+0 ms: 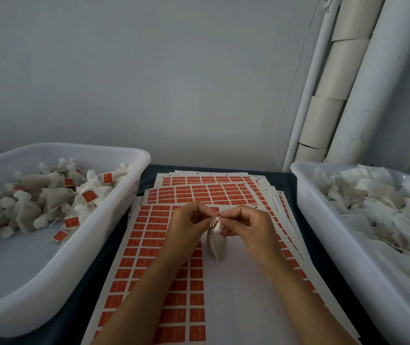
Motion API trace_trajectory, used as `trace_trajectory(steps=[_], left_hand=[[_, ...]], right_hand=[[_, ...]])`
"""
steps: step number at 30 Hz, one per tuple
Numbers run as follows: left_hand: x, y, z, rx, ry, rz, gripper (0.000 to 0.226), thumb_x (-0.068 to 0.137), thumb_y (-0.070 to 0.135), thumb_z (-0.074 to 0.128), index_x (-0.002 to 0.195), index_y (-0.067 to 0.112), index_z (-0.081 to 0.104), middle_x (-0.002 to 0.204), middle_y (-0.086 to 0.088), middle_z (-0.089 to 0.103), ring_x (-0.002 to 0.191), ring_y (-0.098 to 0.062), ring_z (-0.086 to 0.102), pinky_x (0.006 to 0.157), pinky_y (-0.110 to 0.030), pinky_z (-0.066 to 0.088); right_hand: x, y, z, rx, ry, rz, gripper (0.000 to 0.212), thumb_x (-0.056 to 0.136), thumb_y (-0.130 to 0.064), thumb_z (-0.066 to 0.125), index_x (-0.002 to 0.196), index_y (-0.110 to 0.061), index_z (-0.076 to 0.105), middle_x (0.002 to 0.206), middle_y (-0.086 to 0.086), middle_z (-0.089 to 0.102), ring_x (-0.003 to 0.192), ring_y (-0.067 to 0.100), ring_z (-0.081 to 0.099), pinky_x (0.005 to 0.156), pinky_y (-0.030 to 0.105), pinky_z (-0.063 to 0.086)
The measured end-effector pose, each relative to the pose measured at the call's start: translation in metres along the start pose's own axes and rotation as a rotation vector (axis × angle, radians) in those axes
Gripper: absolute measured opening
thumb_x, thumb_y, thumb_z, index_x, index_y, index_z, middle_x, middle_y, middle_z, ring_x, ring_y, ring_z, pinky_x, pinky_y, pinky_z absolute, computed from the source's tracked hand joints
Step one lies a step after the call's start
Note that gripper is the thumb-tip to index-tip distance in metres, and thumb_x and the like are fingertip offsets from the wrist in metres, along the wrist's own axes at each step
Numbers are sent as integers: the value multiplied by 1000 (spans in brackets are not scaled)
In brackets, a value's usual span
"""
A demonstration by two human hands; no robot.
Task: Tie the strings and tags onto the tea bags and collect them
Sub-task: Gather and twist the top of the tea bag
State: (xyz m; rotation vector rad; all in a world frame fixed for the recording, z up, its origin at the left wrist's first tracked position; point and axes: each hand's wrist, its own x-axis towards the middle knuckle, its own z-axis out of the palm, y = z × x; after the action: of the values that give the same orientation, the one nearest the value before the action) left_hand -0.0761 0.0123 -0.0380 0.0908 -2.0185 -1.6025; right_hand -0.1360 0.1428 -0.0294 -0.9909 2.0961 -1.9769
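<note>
I am holding one tea bag (216, 245) up over the middle of the table (149, 173), and both of my hands are working at its gathered neck. My left hand (189, 226) is pinching the white string (214, 222) on one side of the bunched top, and my right hand (246, 226) is pinching it from the other side, fingertips almost meeting. The pouch is hanging below my fingers, just above the sticker sheets (174, 270). I judge I am drawing a knot tight, though the knot itself is too small to make out.

No red tag is showing on this bag, so by my reckoning the tag is not yet on it.

As for the whole job, I am somewhere in the middle. The left bin (57, 275) is holding a pile of finished tea bags (49, 202) with red tags (89, 196) on them, heaped toward its far end, and much of its floor nearer to me is bare. The right bin (323, 240) is heaped with untied bags (378, 210) and loose strings, looking like the larger pile. The sheets under my hands are carrying many rows of red labels, with blank gaps near the middle of the top sheet where labels are gone. So a good deal is waiting: finishing this bag, dropping it in the left bin, and working through the right one.
</note>
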Motion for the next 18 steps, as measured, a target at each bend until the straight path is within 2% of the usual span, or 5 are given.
trace_trajectory(steps=[4, 10, 14, 18], left_hand=[[1, -2, 0, 14, -21, -24, 18, 83, 0, 64, 75, 16, 65, 69, 9, 67, 65, -5, 65, 62, -13, 52], [1, -2, -2, 7, -98, -14, 17, 88, 0, 58, 79, 13, 64, 75, 0, 66, 70, -7, 64, 66, -14, 52], [-1, -2, 2, -88, -140, -50, 6, 93, 6, 51, 90, 9, 55, 91, -13, 65, 85, -19, 65, 76, -21, 55], [-2, -2, 3, -79, -170, -101, 10, 96, 9, 45, 89, 13, 51, 86, -3, 59, 81, -8, 60, 73, -13, 50]], right_hand=[[0, 0, -3, -16, -14, -24, 16, 78, -7, 70, 76, -22, 68, 71, -10, 70, 68, 11, 69, 59, 14, 52], [0, 3, -2, -11, -24, 6, 9, 83, -10, 66, 80, -18, 66, 77, -1, 68, 73, 13, 67, 62, 18, 54], [0, 6, 1, 34, 84, 49, 3, 87, -17, 61, 87, -19, 63, 84, -3, 68, 76, 8, 67, 62, 16, 53], [1, 9, 3, 12, 121, 53, 2, 88, -18, 60, 88, -20, 60, 83, -4, 67, 72, 6, 67, 58, 14, 52]])
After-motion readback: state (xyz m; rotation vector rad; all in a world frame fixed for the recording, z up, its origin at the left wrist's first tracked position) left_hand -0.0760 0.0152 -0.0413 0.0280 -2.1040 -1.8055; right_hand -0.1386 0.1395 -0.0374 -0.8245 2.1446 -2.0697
